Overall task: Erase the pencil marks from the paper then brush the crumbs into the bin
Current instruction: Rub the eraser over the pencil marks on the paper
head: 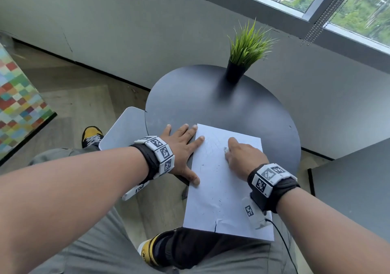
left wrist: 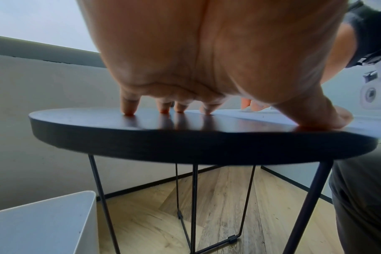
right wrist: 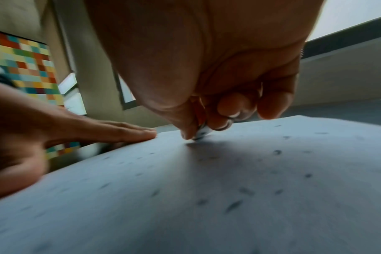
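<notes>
Erasing is underway: the right hand (head: 242, 155) pinches an eraser (right wrist: 201, 132) against the paper (head: 223, 189) at lower centre; the left hand (head: 181, 147) lies spread. Faint marks and crumbs (right wrist: 234, 205) remain; the bin (head: 124, 128) waits left.

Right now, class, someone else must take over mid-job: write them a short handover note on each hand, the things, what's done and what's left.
Left hand: flat, fingers spread, pinning the paper's left edge on the round table.
Right hand: pinching a small eraser against the paper's upper part.
The paper overhangs the table towards the lap, its near edge torn.
Done: crumbs already scattered.
Left: faint pencil lines remain; then brush crumbs into the white bin left of the table.
</notes>
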`<state>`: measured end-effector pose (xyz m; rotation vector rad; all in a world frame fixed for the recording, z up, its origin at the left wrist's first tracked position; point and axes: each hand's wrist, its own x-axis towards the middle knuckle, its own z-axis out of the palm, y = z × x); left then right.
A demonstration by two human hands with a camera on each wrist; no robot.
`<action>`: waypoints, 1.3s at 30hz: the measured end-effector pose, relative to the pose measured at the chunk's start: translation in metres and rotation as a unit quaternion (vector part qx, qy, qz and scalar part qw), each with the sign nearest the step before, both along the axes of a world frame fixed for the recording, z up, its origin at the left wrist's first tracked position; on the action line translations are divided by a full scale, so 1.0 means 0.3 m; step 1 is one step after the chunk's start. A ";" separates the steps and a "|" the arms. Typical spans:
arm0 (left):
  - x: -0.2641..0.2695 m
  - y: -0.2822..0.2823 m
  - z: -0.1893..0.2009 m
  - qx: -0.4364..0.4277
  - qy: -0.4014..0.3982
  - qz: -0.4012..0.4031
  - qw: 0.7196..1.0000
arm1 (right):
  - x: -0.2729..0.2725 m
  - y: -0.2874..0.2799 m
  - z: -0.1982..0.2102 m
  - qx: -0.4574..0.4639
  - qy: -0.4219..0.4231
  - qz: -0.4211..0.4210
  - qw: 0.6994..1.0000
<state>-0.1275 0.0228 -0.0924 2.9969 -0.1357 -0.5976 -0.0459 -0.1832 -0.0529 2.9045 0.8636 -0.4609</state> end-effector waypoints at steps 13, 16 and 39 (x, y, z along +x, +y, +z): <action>0.021 -0.015 0.040 0.019 0.038 -0.014 0.999 | -0.060 0.103 -0.002 0.048 0.014 0.150 0.987; 0.023 -0.013 0.039 0.015 0.043 -0.012 0.999 | -0.111 0.108 0.002 0.042 0.087 0.211 0.973; 0.017 -0.011 0.013 0.010 0.030 -0.012 0.999 | 0.012 0.072 -0.006 0.071 -0.005 0.098 0.993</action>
